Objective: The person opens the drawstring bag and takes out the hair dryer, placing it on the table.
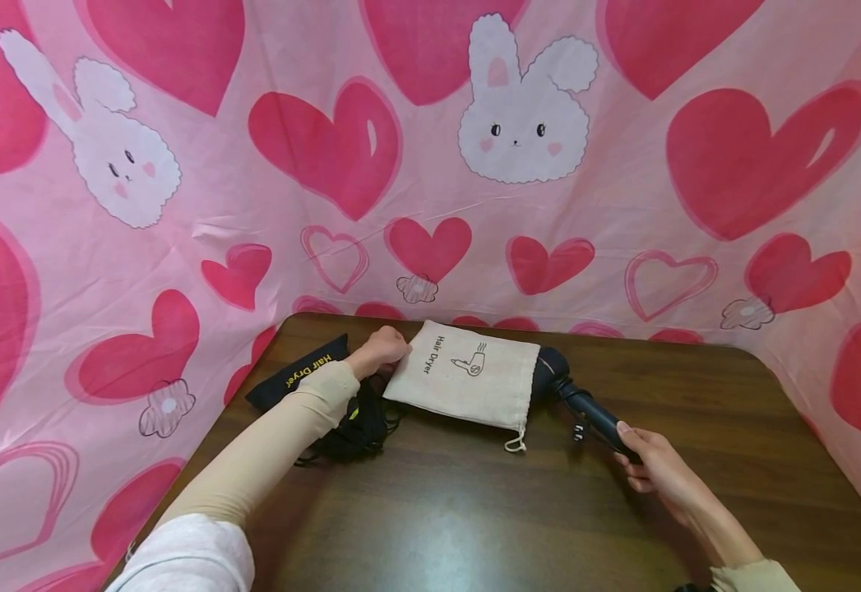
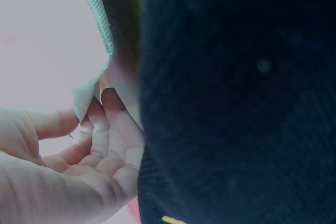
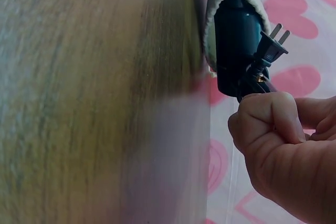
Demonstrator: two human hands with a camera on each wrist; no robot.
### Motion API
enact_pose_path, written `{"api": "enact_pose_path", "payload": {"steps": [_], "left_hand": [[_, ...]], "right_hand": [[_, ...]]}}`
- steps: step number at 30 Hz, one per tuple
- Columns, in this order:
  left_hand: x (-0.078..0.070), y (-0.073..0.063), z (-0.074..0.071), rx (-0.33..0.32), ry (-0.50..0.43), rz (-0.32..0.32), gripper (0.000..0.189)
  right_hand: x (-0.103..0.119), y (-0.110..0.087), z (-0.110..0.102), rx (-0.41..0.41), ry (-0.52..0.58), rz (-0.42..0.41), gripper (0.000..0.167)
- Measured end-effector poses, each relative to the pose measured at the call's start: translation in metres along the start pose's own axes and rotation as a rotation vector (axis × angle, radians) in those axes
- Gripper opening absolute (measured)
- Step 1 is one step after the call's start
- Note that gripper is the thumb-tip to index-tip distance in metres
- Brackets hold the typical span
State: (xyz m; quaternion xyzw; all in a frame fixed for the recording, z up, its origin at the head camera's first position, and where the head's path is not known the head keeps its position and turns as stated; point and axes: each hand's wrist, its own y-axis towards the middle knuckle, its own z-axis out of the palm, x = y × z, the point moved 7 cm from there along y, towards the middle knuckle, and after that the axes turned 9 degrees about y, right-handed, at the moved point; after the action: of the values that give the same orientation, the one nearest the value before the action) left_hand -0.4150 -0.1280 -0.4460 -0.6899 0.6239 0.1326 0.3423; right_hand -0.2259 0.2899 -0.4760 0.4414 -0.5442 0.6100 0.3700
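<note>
A cream drawstring bag [image 1: 467, 395] printed "Hair Dryer" lies across the back of the table, its mouth facing right. My left hand [image 1: 381, 347] pinches the bag's closed end at a corner; the left wrist view shows that cloth tip between thumb and fingers. At the mouth is a dark hair dryer [image 1: 596, 411], its head partly inside the bag and the rest hidden by cloth. My right hand [image 1: 659, 469] grips the dryer's handle near its end. A two-pin plug [image 3: 270, 48] sticks out beside the handle in the right wrist view, just above the fingers.
Left of the bag, a black pouch [image 1: 304, 370] with yellow "Hair Dryer" lettering lies near the table's left edge. A dark, tangled heap [image 1: 359, 427] sits below my left wrist. Pink heart-patterned cloth [image 1: 415, 181] walls the brown table [image 1: 474, 510] at the back and sides.
</note>
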Motion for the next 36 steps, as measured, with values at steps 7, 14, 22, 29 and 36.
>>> {"api": "enact_pose_path", "payload": {"steps": [7, 14, 22, 29, 36], "left_hand": [[0.001, 0.000, -0.001, 0.005, 0.002, -0.002, 0.034], [0.003, 0.002, 0.000, 0.001, 0.007, -0.019, 0.034], [0.006, 0.002, -0.003, -0.008, 0.011, -0.027, 0.030], [0.005, 0.001, -0.005, -0.012, 0.014, 0.000, 0.031], [0.006, 0.000, -0.005, -0.008, 0.027, 0.002, 0.039]], "right_hand": [[-0.001, 0.000, -0.003, -0.008, 0.001, -0.008, 0.048], [-0.001, -0.001, -0.007, -0.015, -0.001, -0.011, 0.049], [-0.001, -0.002, -0.012, -0.019, -0.004, -0.005, 0.051], [-0.001, -0.003, -0.017, -0.036, -0.014, -0.009, 0.046], [-0.001, -0.004, -0.019, -0.027, -0.017, -0.005, 0.048]]}}
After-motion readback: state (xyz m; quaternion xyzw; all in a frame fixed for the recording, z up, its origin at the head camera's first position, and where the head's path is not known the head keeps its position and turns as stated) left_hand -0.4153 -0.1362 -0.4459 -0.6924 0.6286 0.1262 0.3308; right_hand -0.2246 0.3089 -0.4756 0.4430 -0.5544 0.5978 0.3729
